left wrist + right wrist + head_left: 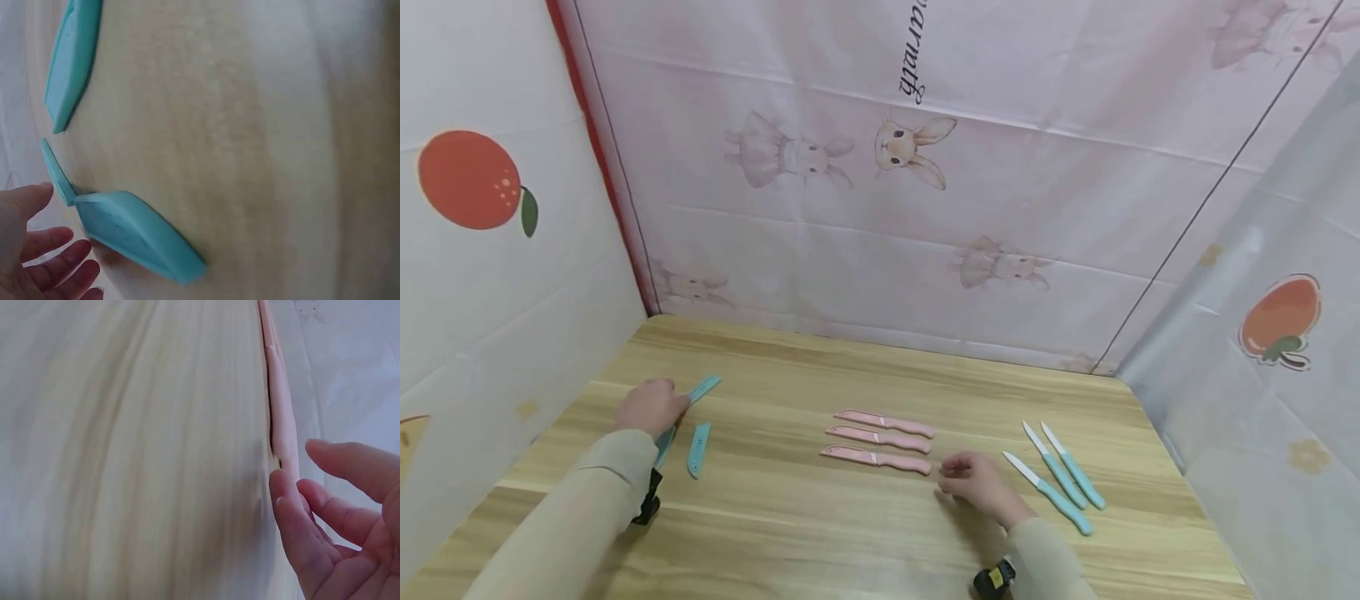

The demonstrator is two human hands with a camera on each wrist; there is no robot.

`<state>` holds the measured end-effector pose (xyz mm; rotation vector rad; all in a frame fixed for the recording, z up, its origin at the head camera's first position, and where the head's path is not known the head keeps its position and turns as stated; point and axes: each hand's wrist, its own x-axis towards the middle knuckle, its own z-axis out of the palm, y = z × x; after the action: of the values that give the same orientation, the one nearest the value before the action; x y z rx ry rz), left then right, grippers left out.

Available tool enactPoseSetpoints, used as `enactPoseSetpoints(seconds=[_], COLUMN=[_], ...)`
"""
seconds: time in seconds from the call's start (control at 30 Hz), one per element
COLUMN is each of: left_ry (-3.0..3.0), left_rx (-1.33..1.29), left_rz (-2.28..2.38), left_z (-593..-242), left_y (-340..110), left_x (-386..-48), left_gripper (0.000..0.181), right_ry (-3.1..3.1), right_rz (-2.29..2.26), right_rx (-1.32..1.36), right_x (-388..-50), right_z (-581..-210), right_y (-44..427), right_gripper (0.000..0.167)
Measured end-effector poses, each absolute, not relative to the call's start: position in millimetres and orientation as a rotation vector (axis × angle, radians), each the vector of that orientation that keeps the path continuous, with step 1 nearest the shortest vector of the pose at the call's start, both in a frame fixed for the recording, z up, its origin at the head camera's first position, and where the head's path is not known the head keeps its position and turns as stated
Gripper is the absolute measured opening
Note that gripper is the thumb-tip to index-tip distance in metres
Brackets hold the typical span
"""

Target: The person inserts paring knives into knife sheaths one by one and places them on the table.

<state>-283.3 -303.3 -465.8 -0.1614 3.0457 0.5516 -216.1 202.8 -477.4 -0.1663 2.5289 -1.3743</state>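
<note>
Spreading wide, the left grip (651,404) hovers near teal sheaths (698,450).
Right grip (979,485), empty, nears pink knives (861,435), apparently laid parallel for neatness.

The left hand (650,406) hides the upper part of the flat teal plastic sheath (664,444) below its palm, and its fingers cover the near end of the slim teal plastic sheath (705,388) beyond them. On its thumb side, the print on the curved teal plastic sheath (698,450) is too small to read. Beyond the right hand (977,483), the slender pink plastic-handled knife (284,412) runs past the right wrist view's top edge; whether fingertips touch it cannot be told.
</note>
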Motion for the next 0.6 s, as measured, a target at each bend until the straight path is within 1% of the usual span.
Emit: enactPoseSetpoints(seconds=[0.13,0.3,0.4,0.6], left_ry=[3.031,3.054,3.076,3.099], left_rx=[-0.138,-0.136,-0.139,-0.179], left_rz=[0.505,0.474,0.553,0.735], left_z=[-467.3,-470.2,-469.9,-464.4], left_y=[-299.1,-293.7,-291.0,-285.6], left_x=[-287.4,-290.0,-289.5,-285.4], left_gripper=[0.031,0.02,0.019,0.023], right_ry=[2.524,2.744,2.875,2.953], right_rz=[-1.403,-1.268,-1.16,-1.033], right_rx=[-0.101,0.0,0.036,0.125], right_x=[-210.7,-201.6,-195.6,-187.9], right_z=[-476.7,-465.2,-456.7,-451.1], right_y=[217.6,242.5,262.8,299.0], right_gripper=[0.035,0.029,0.026,0.03])
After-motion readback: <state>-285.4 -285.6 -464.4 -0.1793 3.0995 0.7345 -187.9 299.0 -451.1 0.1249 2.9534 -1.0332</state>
